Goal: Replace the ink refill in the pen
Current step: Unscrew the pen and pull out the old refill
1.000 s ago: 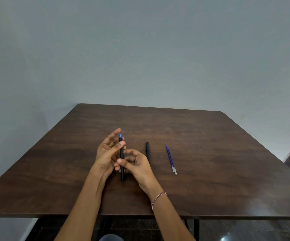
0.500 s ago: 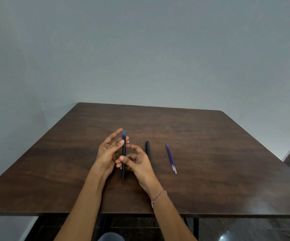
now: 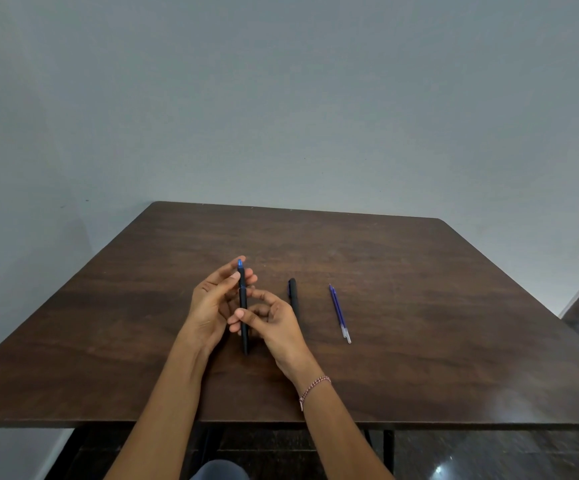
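A black pen barrel with a blue tip at its far end stands nearly upright between my hands, above the brown table. My left hand pinches its upper part between thumb and fingers. My right hand grips its lower half with thumb and forefinger. To the right, a black pen cap lies flat on the table. Further right lie two thin blue ink refills side by side, clear ends toward me.
The table's near edge runs just below my forearms, with dark floor beneath. A plain grey wall stands behind the table. A beaded bracelet is on my right wrist.
Both hands have stayed in place holding the pen; the right-hand fingers have shifted slightly along the barrel. The cap and refills have not moved.
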Demonstrator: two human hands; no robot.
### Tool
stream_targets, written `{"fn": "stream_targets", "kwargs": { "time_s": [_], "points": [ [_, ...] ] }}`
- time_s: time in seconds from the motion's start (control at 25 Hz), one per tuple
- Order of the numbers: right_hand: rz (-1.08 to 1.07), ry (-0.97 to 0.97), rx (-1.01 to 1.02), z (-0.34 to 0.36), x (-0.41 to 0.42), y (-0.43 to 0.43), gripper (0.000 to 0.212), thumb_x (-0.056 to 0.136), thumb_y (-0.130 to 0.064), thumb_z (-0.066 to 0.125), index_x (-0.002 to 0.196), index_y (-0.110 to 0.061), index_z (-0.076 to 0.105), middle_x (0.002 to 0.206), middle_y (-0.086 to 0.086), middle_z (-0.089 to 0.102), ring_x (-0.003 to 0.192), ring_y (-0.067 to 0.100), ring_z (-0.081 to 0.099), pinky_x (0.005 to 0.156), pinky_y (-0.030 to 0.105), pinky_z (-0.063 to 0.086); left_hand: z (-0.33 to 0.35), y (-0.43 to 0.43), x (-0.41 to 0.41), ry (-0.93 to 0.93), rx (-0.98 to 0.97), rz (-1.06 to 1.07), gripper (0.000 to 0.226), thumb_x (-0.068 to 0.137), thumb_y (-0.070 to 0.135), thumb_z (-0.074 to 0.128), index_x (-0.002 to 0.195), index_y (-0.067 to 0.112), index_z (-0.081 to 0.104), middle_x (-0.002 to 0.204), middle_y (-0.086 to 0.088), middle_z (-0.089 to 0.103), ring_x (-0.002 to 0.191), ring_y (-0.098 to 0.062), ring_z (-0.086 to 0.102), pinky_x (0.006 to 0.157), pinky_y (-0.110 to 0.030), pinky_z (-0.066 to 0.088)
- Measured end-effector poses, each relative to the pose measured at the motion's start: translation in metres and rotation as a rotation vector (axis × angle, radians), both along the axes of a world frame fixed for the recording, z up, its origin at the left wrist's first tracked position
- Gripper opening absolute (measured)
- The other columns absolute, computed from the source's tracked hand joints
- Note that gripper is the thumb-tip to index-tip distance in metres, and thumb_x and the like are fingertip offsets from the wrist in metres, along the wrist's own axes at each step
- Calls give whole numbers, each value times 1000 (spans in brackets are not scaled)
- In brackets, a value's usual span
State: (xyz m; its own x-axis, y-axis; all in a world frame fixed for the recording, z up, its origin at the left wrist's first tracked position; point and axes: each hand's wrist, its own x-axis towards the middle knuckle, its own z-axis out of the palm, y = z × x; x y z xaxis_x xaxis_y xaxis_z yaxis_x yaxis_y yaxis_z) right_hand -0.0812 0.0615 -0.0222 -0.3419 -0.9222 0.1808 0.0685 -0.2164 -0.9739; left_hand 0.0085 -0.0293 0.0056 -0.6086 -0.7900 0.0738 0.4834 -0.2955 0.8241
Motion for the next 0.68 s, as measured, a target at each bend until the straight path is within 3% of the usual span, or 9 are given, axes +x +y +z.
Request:
{"fn": "stream_targets", "kwargs": {
  "time_s": [0.2, 0.4, 0.48, 0.68],
  "points": [
    [3, 20, 18, 1, 1, 1, 40, 85, -16, 70, 122, -20, 55, 85, 8, 75, 82, 18, 71, 95, 45, 51, 1, 2, 0, 9, -60, 68, 40, 70, 10, 68, 109, 17, 68, 89, -7, 67, 80, -16, 65, 41, -17, 48],
    [-9, 27, 27, 2, 3, 1, 35, 84, -15, 71, 115, -23, 59, 87, 11, 75, 79, 19, 71, 90, 40, 53, 1, 0, 2, 59, -24, 77, 27, 91, 7, 51, 114, 11, 65, 106, -6, 72, 97, -15, 68, 68, -22, 57],
    [-21, 39, 27, 2, 3, 1, 35, 84, -15, 71, 115, -25, 58, 87, 11, 75, 80, 19, 71, 89, 38, 54, 0, -2, 2, 62, -15, 34, 31, 93, 2, 44, 119, 7, 61, 113, -8, 70, 102, -18, 67, 69, -22, 57],
    [-2, 46, 30, 5, 4, 4, 41, 82, -17, 73, 116, -33, 57, 84, 7, 75, 80, 18, 72, 84, 32, 55, 0, -3, 0, 95, -22, 99, 33, 85, -4, 56, 114, 10, 64, 102, -4, 73, 94, -14, 69, 76, -22, 57]
  ]
}}
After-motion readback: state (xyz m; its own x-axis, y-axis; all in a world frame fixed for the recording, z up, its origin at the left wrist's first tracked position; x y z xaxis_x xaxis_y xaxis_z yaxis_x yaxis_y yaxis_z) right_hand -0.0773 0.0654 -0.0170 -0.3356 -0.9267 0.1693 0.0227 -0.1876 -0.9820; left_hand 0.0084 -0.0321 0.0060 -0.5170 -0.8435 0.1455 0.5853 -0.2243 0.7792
